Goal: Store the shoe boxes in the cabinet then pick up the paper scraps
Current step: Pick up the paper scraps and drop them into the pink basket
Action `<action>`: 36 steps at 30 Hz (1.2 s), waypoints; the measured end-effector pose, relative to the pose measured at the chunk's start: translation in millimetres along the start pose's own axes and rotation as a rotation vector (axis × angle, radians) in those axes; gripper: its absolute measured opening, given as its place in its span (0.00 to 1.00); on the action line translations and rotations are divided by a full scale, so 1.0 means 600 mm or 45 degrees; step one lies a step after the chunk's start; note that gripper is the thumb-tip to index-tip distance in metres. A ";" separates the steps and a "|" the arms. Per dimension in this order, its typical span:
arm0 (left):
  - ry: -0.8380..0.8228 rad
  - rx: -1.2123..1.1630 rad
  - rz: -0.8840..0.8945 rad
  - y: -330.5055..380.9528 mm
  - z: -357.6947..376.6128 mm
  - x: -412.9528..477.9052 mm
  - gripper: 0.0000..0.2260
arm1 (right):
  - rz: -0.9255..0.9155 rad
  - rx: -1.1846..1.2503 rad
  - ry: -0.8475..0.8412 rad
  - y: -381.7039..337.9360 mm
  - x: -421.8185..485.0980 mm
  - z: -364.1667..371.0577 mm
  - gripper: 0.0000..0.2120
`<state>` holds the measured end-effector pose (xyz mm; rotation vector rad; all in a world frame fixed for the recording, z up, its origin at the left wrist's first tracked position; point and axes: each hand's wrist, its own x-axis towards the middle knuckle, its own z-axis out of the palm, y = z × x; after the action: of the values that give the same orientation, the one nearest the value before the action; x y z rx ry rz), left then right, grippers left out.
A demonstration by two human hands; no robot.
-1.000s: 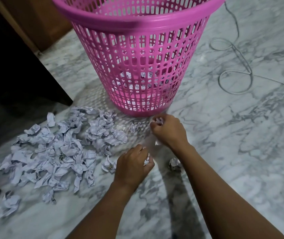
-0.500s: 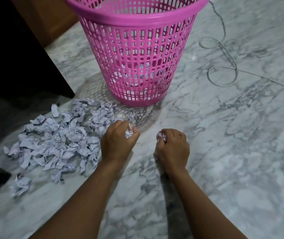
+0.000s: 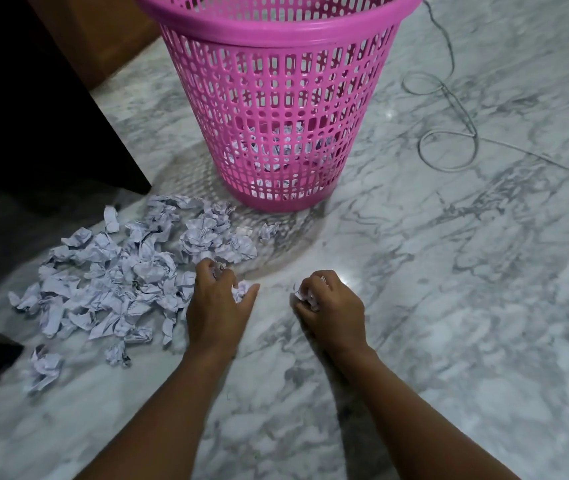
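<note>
A heap of crumpled white paper scraps (image 3: 120,275) lies on the marble floor at the left. My left hand (image 3: 219,306) rests at the heap's right edge, its fingers curled round a paper scrap (image 3: 241,291). My right hand (image 3: 331,310) is a little to the right, low over the floor, gripping crumpled scraps (image 3: 305,296). A pink perforated plastic basket (image 3: 276,109) stands just beyond both hands, with several scraps showing through its lower wall. No shoe boxes or cabinet interior are in view.
A thin grey cable (image 3: 449,140) loops on the floor to the right of the basket. Dark furniture (image 3: 34,116) and a brown wooden panel (image 3: 96,32) border the floor at the left. One stray scrap (image 3: 42,370) lies apart at the lower left.
My left hand has moved up from the near floor to the heap's right edge with a scrap. My right hand drew back from the basket's foot with scraps in it.
</note>
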<state>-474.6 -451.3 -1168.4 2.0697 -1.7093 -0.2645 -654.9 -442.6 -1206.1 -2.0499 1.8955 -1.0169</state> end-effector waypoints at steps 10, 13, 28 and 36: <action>0.086 0.069 0.101 -0.029 0.031 -0.012 0.13 | 0.042 0.190 -0.207 -0.037 0.123 0.017 0.11; 0.132 0.081 0.131 -0.030 0.034 -0.019 0.12 | 0.038 0.172 -0.363 -0.071 0.186 0.038 0.11; 0.160 0.089 0.145 -0.037 0.050 -0.030 0.08 | -0.161 -0.229 -0.679 -0.081 0.207 0.106 0.39; 0.160 -0.035 0.114 -0.037 0.052 -0.029 0.14 | -0.407 -0.298 -0.865 -0.105 0.225 0.094 0.25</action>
<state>-471.8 -438.0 -1208.0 1.9413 -1.7072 -0.1261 -576.7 -575.1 -1165.3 -2.4504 1.4039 -0.0812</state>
